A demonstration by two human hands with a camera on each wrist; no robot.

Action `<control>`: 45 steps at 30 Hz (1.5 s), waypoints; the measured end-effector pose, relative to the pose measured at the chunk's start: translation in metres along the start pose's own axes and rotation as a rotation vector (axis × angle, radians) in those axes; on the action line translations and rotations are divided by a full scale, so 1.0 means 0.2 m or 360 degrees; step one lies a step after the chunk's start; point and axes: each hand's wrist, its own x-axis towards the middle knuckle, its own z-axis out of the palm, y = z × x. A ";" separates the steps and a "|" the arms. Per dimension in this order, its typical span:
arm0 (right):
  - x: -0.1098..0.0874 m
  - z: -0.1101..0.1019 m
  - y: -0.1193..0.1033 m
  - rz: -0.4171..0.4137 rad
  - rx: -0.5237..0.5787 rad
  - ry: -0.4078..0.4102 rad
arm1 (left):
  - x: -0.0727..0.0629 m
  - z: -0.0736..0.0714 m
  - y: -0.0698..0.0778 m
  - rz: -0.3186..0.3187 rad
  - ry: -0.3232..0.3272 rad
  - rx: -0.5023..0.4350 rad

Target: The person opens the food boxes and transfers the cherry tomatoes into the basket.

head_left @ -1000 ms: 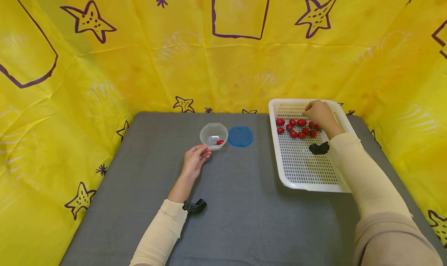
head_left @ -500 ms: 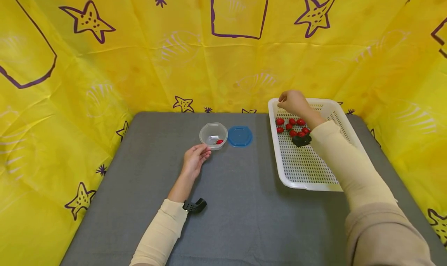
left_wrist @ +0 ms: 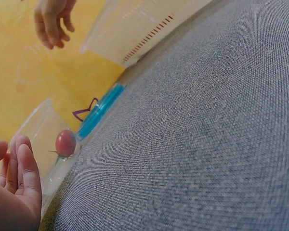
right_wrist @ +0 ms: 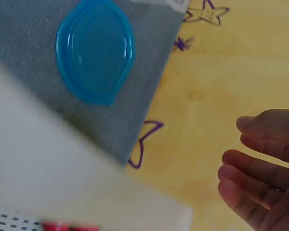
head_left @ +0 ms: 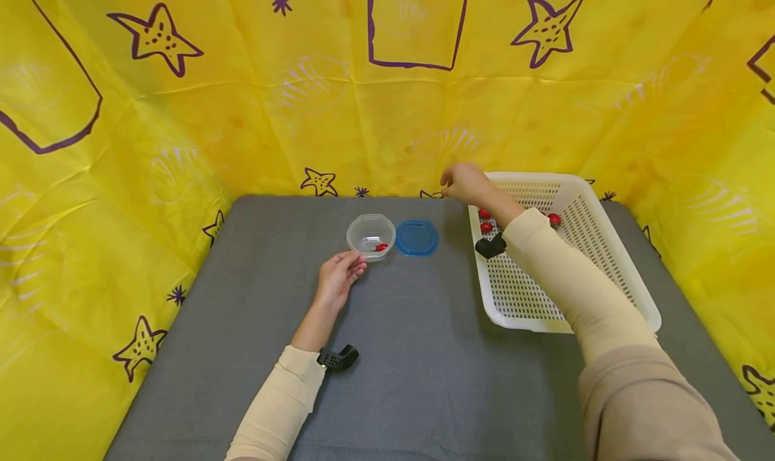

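My left hand pinches the near rim of a clear plastic bowl between thumb and fingers. Inside the bowl lies one red cherry tomato with a green stem. A blue lid lies flat just right of the bowl. My right hand is in the air past the back left corner of a white slotted basket. Its fingers are loosely bent, and nothing shows between them. Cherry tomatoes lie in the basket, partly hidden by the right forearm.
A grey cloth covers the table. Yellow curtain fabric with purple drawings rises behind and on both sides. The right sleeve crosses over the basket.
My right hand has moved left from above the basket's tomatoes to beyond its left rim, with the forearm following. The left hand and the bowl have stayed in place.
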 end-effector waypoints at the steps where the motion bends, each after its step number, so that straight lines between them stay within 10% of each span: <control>1: 0.01 0.00 -0.02 -0.0028 -0.0018 -0.0012 | 0.00 0.00 0.00 -0.0001 0.0004 -0.0002; 14: 0.07 0.09 -0.25 -0.0247 -0.0120 -0.0220 | 0.00 0.00 0.00 -0.0019 0.0019 0.0017; 23: 0.12 0.21 -0.38 -0.0330 -0.0127 -0.0342 | -0.01 -0.01 -0.01 0.0140 -0.0091 0.0004; 45: 0.17 0.48 -0.57 -0.0319 -0.0159 -0.0572 | 0.00 0.00 0.00 -0.0017 -0.0011 0.0051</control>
